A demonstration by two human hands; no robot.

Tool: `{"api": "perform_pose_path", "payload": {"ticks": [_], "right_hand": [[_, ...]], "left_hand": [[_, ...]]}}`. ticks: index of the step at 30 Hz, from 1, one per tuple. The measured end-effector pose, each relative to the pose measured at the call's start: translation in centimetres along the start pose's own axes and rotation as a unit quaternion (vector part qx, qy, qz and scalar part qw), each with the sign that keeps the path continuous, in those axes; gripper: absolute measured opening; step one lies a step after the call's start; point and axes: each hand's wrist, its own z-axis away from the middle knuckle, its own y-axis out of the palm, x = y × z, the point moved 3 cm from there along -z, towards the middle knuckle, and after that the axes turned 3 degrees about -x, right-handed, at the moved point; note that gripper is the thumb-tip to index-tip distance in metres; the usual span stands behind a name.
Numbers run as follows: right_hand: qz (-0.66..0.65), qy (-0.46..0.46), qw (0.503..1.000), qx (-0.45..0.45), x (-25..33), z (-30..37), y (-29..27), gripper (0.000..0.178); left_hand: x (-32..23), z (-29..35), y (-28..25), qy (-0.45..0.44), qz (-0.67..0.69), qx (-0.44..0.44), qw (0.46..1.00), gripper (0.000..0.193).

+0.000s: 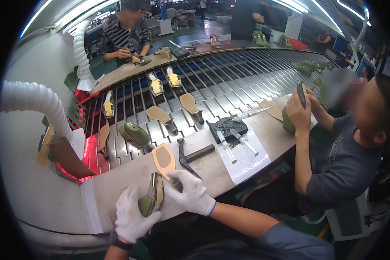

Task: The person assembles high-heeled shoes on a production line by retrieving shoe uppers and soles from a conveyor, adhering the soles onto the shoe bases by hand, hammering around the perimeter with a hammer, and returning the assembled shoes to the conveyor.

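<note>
My left hand [134, 216], in a white glove, is wrapped round a green shoe [147, 205] held upside down over the near bench edge, its underside facing right. Beside it is my right hand [193, 193], also gloved, with curled fingers closed at the narrow end of a tan shoe sole [164, 157]; the fingers hide that end. Just past the right hand a black-handled hammer [184, 158] lies on the bench, its dark grip pointing right.
A slatted conveyor [221, 73] carries soles, a green shoe [135, 133] and several yellow-patched shoe bottoms. Syringes [226, 146] rest on a dark block [229, 130] and white sheet [251, 162]. A co-worker [346, 147] sits at right, another person [125, 34] stands opposite. White hose [37, 99] hangs left.
</note>
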Motion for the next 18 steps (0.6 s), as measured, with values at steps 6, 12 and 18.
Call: {"api": "perform_pose_path", "payload": {"ticks": [6, 12, 18], "right_hand": [[0.220, -0.112, 0.969, 0.023, -0.5, 3.0, -2.6, 0.040], [0.176, -0.096, 0.980, -0.001, 0.4, 3.6, -3.1, 0.029], [-0.305, 0.252, 0.917, 0.044, 1.1, 13.0, -7.8, 0.025]], "left_hand": [[-3.9, -4.7, 0.3, -0.003, 0.002, 0.213, 0.977, 0.115], [-2.0, -4.6, -0.7, -0.038, 0.029, 0.205, 0.978, 0.102], [1.8, -0.4, -4.6, -0.066, 0.503, -0.043, 0.861, 0.087]]}}
